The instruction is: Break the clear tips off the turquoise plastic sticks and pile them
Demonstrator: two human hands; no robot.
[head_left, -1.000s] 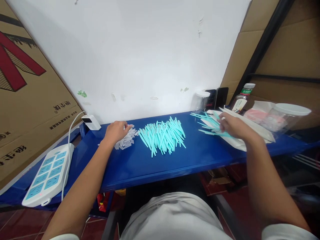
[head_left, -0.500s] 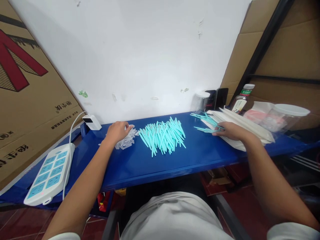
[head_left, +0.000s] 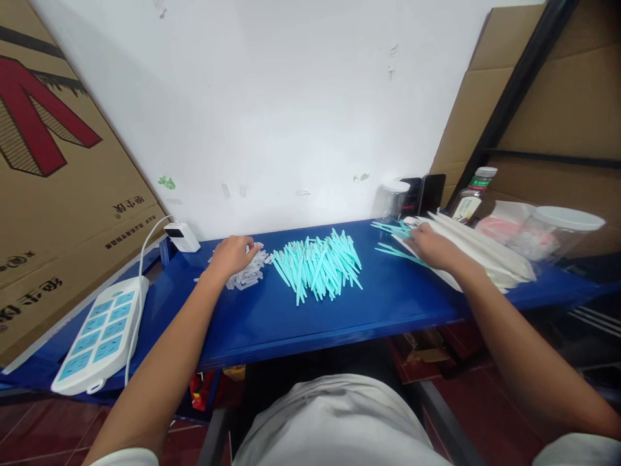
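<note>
My left hand (head_left: 235,255) is at the left of a pile of small translucent plastic caps (head_left: 246,277). Its fingers are curled together, and whatever lies between them is too small to make out. Beside the caps is a heap of turquoise stick-like pieces (head_left: 317,265) with greyish tips at their far ends. At the right, my right hand (head_left: 433,247) lies over a few loose turquoise sticks (head_left: 388,228) at the edge of white packaging (head_left: 478,259). Its fingers are bent down onto the sticks, and their tips are partly hidden.
A white power strip (head_left: 99,333) with a cable lies at the left of the blue table (head_left: 291,330), near a small white device (head_left: 182,237). Jars (head_left: 394,200), phones, a bottle (head_left: 471,197) and a lidded tub (head_left: 557,230) stand at the right. Cardboard flanks both sides.
My right hand has moved away from the near sticks, up and back to the farther ones. My left hand stays at the caps. The view has shifted slightly.
</note>
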